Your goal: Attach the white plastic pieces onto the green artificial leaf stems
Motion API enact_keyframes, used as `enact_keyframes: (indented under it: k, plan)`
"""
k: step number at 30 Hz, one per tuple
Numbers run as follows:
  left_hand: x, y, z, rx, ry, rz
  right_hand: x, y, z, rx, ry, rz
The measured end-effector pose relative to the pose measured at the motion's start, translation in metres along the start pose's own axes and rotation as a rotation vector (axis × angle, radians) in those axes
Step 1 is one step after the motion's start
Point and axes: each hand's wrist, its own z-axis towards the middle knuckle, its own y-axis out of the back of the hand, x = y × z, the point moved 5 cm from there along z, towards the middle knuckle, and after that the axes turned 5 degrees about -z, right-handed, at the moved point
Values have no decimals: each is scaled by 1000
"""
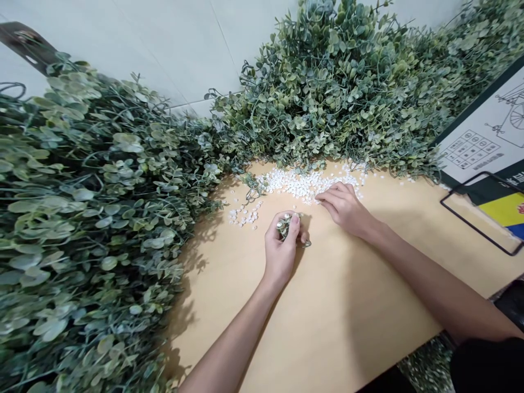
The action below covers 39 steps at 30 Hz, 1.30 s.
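Note:
My left hand [281, 245] is closed around a small sprig of artificial green leaves [285, 224], held just above the tan table [347, 322]. My right hand [346, 206] reaches to the scattered pile of small white plastic pieces [301, 184]. Its fingers are pinched together at the pile's near edge; whether a piece is between them is hidden. A smaller cluster of white pieces [244, 215] lies to the left of my left hand.
Heaps of artificial leafy sprigs cover the left side [82, 229] and the back [339, 87] of the table. A printed sheet [487, 136] and a black wire frame [478, 218] lie at the right. A pale tiled wall [164, 43] stands behind.

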Motion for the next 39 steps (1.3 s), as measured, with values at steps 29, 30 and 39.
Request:
enact_keyframes:
  k: [29,30,39]
  plan:
    - [1,9,1,-131,2,73,10,15,9,-130,-104,437]
    - [1,8,1,-131,1,69,10,15,9,-133,-125,466]
    - [0,5,0,-110,18,85,8,8,7,-31,-274,585]
